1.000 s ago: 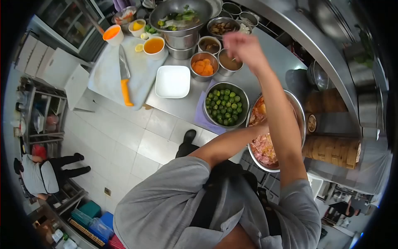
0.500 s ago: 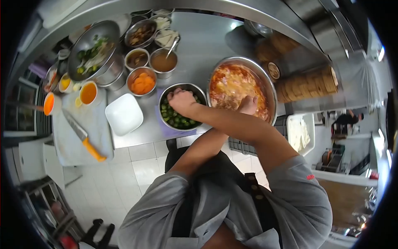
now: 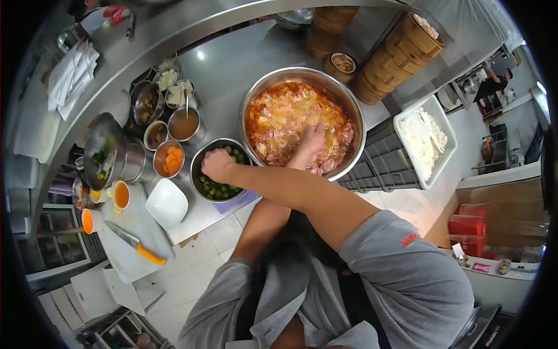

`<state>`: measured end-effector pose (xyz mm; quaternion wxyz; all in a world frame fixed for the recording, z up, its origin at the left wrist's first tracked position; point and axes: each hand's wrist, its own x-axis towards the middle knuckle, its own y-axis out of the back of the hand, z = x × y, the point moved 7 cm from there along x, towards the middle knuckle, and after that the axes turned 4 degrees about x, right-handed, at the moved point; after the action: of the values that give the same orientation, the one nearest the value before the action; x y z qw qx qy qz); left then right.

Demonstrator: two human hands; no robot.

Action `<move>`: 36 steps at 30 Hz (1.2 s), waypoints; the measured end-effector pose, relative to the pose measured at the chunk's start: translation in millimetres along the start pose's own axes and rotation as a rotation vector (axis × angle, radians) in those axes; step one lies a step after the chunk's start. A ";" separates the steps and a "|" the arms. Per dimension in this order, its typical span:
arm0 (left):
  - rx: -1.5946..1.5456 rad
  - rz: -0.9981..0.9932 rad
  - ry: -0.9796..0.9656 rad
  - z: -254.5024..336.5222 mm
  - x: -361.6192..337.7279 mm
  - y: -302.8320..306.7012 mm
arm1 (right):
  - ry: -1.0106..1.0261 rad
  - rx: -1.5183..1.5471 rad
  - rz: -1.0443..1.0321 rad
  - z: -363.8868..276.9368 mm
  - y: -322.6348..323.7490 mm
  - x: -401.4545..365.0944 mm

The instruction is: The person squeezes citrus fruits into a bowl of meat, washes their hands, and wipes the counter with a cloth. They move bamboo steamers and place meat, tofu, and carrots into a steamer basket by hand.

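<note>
Since the earlier frame the view has swung, so the big steel bowl (image 3: 244, 116) now sits dead centre. The left hand (image 3: 314, 142) has gone from the bowl's 5 o'clock edge in toward its middle. The right hand (image 3: 218, 166) has barely shifted over the smaller bowl (image 3: 193, 174) of green fruits (image 3: 218, 189).

Around it, the bench (image 3: 232, 64) is pretty crowded. From the small bowl:
- 10 o'clock: a bowl of orange slices (image 3: 170, 159), touching it
- 11 o'clock: a brown sauce bowl (image 3: 185, 124) with a spoon in it
- 8 o'clock: a white square dish (image 3: 167, 203)
- further at 8 o'clock: a cutting board (image 3: 119, 262) with an orange-handled knife (image 3: 135, 244) on it

A purple cloth (image 3: 241, 202) pokes out from under the small bowl. Bamboo steamers (image 3: 401, 55) are stacked at 1 o'clock from the big bowl, and a white tray (image 3: 421, 136) sits at 3 o'clock.

The arms are crossed. The right forearm runs over the left one and hides the big bowl's near rim at about 7 o'clock.

The right hand hovers knuckles-up over the small bowl's 11 o'clock side and covers some fruit. Its fingers are curled under, and I can't tell if they've got anything.

The left hand lies in the red meat mix (image 3: 285, 116), pointing to 12 o'clock. Its fingers are stretched out, tips sunk in, gripping nothing I can see.
</note>
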<state>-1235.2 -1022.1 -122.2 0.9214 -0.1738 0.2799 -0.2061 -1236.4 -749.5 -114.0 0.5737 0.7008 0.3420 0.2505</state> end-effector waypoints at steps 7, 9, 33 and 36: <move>-0.320 -0.107 0.058 -0.8 -2.3 -4.2 | -0.270 -0.184 -0.028 4.7 -13.4 5.7; -0.355 -0.090 0.065 6.8 -6.1 1.6 | -0.188 -0.047 0.066 6.6 1.1 5.5; -0.693 0.017 0.121 35.7 40.7 3.9 | -0.226 -0.183 -0.060 191.5 154.0 -206.3; -0.663 -0.048 0.128 30.6 43.3 2.6 | -0.238 -0.217 -0.128 190.4 148.6 -206.4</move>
<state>-1183.6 -1034.2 -118.6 0.7901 -0.4572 0.3849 -0.1358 -1198.5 -1044.2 -1.7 0.6974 0.6361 0.2867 0.1641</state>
